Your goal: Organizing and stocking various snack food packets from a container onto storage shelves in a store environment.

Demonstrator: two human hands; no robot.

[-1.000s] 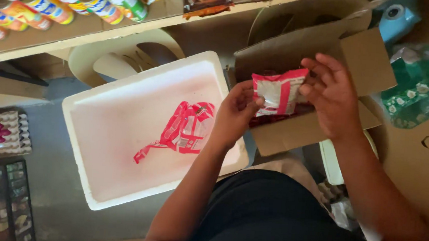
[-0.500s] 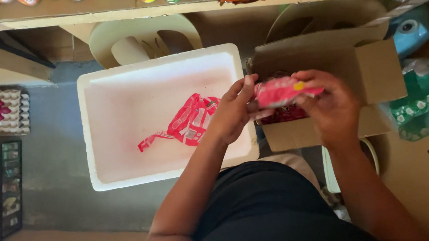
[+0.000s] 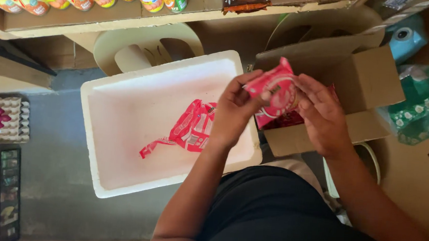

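**A:** Red and glossy, that small snack packet (image 3: 277, 92): it sits up between both hands, over the gap between the white foam box (image 3: 118, 179) and the open cardboard carton (image 3: 368, 81). Which step would you call this?

**B:** I'd judge it as mid-transfer, a packet lifted from the carton, where more red packets (image 3: 286, 120) show, and now handled above the foam box edge. A strip of red packets (image 3: 188, 128) already lies in the foam box.

**A:** And the grip?

**B:** The left hand (image 3: 236, 109) is closed on the packet's near edge, thumb and fingers pinching it. The right hand (image 3: 322, 113) has its fingers curled loosely around the far side, touching it; not a tight clamp, more a steadying hold.

**A:** What does the next move call for?

**B:** Probably one hand letting go cleanly, so that the packet can be carried without crumpling.
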